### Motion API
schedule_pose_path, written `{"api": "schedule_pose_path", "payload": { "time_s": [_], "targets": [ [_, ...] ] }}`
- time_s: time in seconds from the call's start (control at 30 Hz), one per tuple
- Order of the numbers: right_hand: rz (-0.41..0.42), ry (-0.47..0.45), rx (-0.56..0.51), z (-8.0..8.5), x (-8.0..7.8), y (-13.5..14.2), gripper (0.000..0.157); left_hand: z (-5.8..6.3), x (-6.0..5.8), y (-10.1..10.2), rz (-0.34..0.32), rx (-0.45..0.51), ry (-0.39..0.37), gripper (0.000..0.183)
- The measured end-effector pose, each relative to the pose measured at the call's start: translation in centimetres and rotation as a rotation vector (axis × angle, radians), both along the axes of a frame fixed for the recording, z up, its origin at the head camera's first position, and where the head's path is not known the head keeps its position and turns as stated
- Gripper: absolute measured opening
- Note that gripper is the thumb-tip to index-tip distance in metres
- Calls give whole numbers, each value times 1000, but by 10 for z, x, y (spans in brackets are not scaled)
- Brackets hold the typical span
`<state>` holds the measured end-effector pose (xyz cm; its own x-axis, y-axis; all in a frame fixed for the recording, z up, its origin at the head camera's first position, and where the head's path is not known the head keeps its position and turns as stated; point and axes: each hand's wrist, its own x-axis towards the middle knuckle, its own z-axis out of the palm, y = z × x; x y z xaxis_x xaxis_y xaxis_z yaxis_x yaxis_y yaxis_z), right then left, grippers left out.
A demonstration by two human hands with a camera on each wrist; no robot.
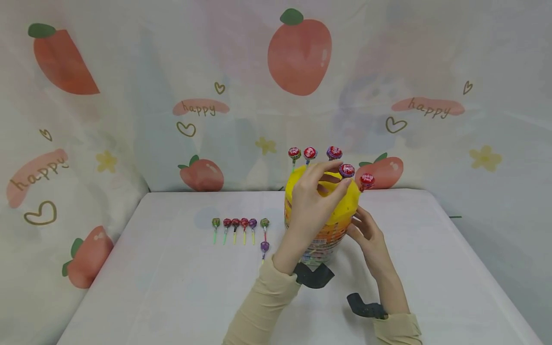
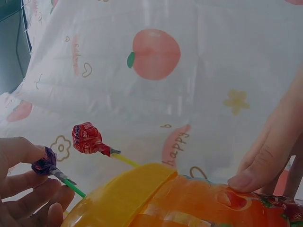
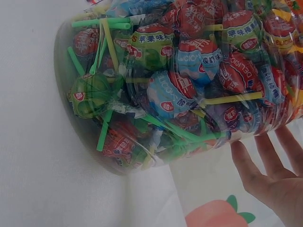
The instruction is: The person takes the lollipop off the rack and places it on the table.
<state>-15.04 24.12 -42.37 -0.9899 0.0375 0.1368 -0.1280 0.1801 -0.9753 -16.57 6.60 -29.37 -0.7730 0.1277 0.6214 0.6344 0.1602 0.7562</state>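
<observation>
A clear jar (image 1: 321,239) packed with wrapped lollipops stands on the table under a yellow lid (image 1: 345,206). My left hand (image 1: 312,194) is over the lid, pinching the purple-wrapped head of a lollipop (image 2: 43,163) between fingers and thumb; its green stick meets the lid. Beside it a red lollipop (image 2: 87,138) stands out from the lid on a yellow stick. Other lollipops (image 1: 310,153) rise along the lid's far edge. My right hand (image 1: 371,242) touches the jar's right side with its fingertips, fingers spread and slightly bent. Its thumb (image 2: 244,180) rests on the orange wrapper.
Left of the jar, several lollipops (image 1: 235,223) lie in a row on the white table (image 1: 172,287). A purple one (image 1: 265,246) lies nearer, by my left sleeve (image 1: 263,297). Black straps (image 1: 315,276) circle both wrists. A printed cloth (image 1: 241,57) hangs behind.
</observation>
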Motion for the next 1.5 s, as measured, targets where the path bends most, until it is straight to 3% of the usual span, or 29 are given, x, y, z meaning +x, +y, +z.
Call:
{"api": "schedule_pose_path", "payload": {
  "time_s": [0.43, 0.77, 1.03, 1.5],
  "targets": [
    [-3, -3, 3, 0, 0, 0, 57, 1, -1, 2, 12, -15, -3, 33],
    [-14, -28, 16, 1, 2, 0, 59, 4, 1, 3, 28, 4, 104, 31],
    [-33, -44, 58, 2, 1, -1, 59, 0, 13, -8, 64, 43, 156, 29],
    [-17, 3, 36, 2, 3, -2, 58, -25, 36, -38, 65, 64, 77, 28]
  ]
}}
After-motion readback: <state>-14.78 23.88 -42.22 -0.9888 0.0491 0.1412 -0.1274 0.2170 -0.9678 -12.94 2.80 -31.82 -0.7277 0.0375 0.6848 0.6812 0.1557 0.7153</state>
